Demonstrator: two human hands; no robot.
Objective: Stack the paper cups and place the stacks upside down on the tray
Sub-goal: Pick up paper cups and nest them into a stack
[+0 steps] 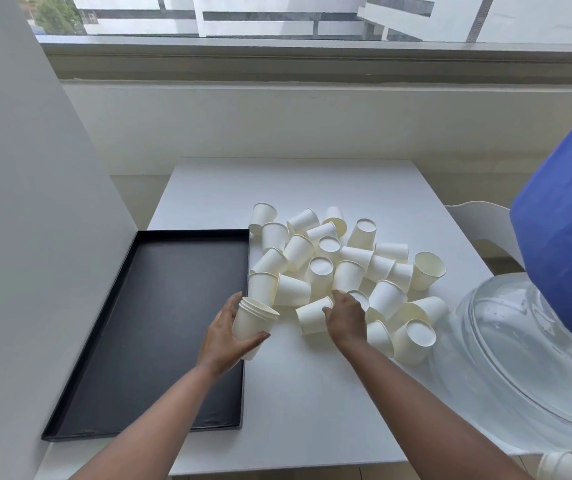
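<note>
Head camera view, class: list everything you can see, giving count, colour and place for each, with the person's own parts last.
tray: one, black, left on the table, no cups on it
loose paper cups: dozens, white, heaped right of the tray
short stack of cups: one, white, at the tray's right edge
table: one, white
glass bowl: one, clear, right edge
left hand: grips the stack
right hand: on a lying cup; grip unclear

Both arms reach forward, left hand (223, 336) curled in a grip (thumb nearest), right hand (346, 318) palm-down, fingers bent.
</note>
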